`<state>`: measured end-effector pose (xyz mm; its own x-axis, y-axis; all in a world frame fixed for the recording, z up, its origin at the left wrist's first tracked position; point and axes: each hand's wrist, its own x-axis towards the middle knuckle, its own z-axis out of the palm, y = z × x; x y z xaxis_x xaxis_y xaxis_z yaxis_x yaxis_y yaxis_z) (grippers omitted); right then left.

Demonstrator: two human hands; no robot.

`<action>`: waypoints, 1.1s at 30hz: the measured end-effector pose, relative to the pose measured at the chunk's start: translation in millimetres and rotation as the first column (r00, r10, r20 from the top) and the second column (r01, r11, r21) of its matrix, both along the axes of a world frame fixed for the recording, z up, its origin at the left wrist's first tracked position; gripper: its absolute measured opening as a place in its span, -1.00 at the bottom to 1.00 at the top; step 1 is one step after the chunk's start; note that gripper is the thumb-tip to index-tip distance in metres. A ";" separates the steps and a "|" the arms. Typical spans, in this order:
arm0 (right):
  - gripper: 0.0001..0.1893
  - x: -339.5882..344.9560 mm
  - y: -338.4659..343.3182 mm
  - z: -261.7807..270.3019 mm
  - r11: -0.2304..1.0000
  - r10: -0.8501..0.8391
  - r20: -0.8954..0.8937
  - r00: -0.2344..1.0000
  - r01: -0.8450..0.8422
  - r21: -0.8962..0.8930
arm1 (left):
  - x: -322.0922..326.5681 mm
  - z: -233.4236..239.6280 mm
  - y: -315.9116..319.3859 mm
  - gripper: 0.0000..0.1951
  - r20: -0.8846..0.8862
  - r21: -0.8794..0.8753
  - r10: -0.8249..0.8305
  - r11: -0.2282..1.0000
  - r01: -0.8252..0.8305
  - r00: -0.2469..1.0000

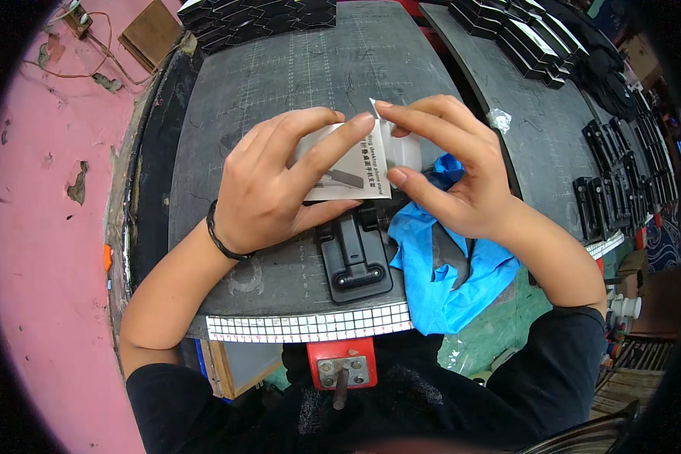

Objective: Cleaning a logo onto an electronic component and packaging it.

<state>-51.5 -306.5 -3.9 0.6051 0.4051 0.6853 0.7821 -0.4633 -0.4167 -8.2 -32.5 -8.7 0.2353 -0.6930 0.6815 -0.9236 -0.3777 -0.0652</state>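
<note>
My left hand [272,176] holds a small white cardboard box [346,153] from above, fingers over its top face and thumb along the near edge. Printed on the box are a picture of a phone stand and some writing. At its right end a pale tuck flap [404,152] sticks out. My right hand [454,164] is at that end, with the index fingertip against a raised white side flap [374,108] and the thumb by the lower corner. The inside of the box is hidden. Just below the box, a black folding phone stand [356,258] lies on the dark work table [249,142].
Crumpled blue fabric [454,278] hangs over the near edge beside a gridded ruler strip [306,329]. Black boxes [261,22] are stacked at the far end. On the right table are more boxes [528,45], several black stands [607,181] and clear plastic [499,120].
</note>
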 end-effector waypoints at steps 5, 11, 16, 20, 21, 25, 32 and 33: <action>-0.19 -5.6 -0.5 2.8 0.986 0.096 -0.030 0.995 -0.099 -0.134 | -3.7 1.3 4.3 -0.04 -0.019 0.016 0.018 1.000 -0.018 1.000; -0.06 0.5 4.5 -7.5 0.979 0.186 0.028 0.982 -0.183 -0.090 | -1.5 4.2 -0.4 -0.02 -0.017 -0.003 -0.037 0.999 0.037 0.999; -0.09 -2.3 3.1 -1.1 0.989 0.144 0.058 0.988 -0.142 -0.032 | -3.3 5.9 1.9 -0.07 0.002 -0.005 -0.002 1.000 0.002 1.000; -0.28 -2.2 -4.0 5.9 0.979 0.172 0.151 0.973 -0.152 -0.139 | 2.6 2.5 3.1 -0.04 -0.041 -0.085 0.059 0.994 -0.062 0.997; -0.34 -3.8 -4.5 6.1 0.960 0.194 0.169 0.966 -0.152 -0.236 | 5.2 2.0 4.3 -0.04 -0.043 -0.086 0.064 0.994 -0.068 0.997; -0.53 -6.9 6.2 8.7 0.955 0.180 0.246 0.952 -0.109 -0.274 | 11.1 0.9 6.1 -0.06 -0.071 -0.162 0.055 0.985 -0.066 0.996; -0.49 -12.1 9.2 12.7 0.959 0.120 0.073 0.990 -0.097 -0.267 | 22.5 -1.2 11.8 -0.08 -0.078 -0.162 0.113 0.979 -0.125 0.990; -0.45 -16.3 15.7 17.7 0.941 0.037 -0.122 0.992 -0.075 -0.329 | 22.0 0.7 12.1 -0.05 -0.088 -0.140 0.131 0.980 -0.142 0.987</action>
